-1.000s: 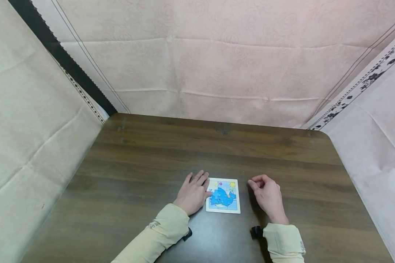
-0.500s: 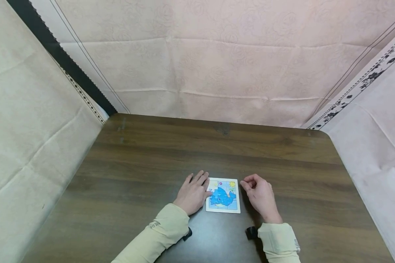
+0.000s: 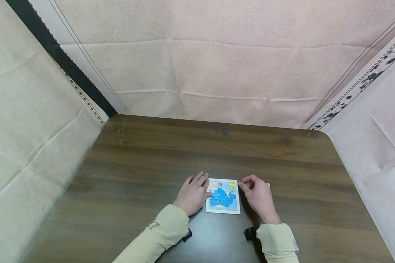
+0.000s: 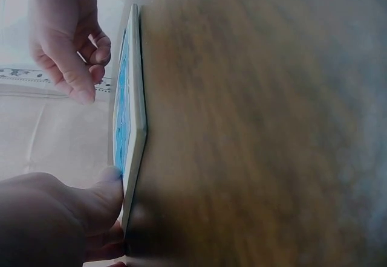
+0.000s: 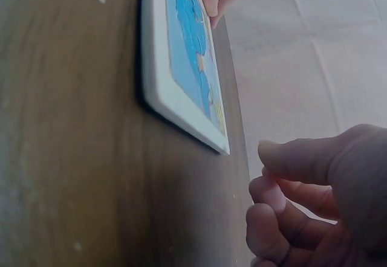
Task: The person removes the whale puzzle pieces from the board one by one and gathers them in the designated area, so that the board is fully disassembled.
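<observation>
A square jigsaw puzzle (image 3: 222, 211) with a pale frame and a blue whale picture lies flat on the table. A small orange patch shows on the whale. The left hand (image 3: 191, 193) lies along the puzzle's left side, fingers stretched out. Its thumb (image 4: 109, 194) touches the top edge, as the left wrist view shows. The right hand (image 3: 258, 197) hovers close to the right edge, fingers loosely bent. In the right wrist view a gap separates its thumb (image 5: 296, 158) from the puzzle, and nothing shows in the fingers. A small pale bit (image 3: 268, 185) peeks out beside this hand; whether it is held cannot be told.
The dark wooden table (image 3: 151, 157) reaches back to a pale cloth wall (image 3: 217, 73). Cloth also hangs at the left and right sides. A black strap device (image 3: 250, 233) sits at the right wrist.
The right hand has moved left, close to the puzzle's right edge. The pale bit beside it and the orange patch on the whale have come into view. The left hand has stayed put.
</observation>
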Tool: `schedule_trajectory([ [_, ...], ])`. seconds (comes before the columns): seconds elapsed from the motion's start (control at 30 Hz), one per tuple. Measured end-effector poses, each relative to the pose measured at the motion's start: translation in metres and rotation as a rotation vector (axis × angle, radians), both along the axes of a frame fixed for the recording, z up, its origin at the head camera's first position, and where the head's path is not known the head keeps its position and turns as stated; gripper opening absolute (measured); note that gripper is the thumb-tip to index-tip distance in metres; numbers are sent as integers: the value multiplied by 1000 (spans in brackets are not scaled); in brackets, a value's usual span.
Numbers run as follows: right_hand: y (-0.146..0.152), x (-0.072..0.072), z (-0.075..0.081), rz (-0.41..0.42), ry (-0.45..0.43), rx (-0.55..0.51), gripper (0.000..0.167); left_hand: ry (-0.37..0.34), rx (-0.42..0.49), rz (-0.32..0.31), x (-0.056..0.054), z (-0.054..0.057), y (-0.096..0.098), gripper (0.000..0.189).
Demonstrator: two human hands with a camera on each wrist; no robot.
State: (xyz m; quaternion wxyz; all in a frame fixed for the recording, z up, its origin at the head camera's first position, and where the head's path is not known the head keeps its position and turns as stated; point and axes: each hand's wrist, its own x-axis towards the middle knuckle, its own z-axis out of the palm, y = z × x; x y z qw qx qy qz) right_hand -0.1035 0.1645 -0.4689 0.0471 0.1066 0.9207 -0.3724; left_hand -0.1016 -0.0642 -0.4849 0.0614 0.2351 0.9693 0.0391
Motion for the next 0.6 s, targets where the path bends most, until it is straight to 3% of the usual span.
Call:
schedule_trajectory([
  [0.6,-13,3,-1,78,31,-2,12,-23,-1,6,0,1,1,56],
])
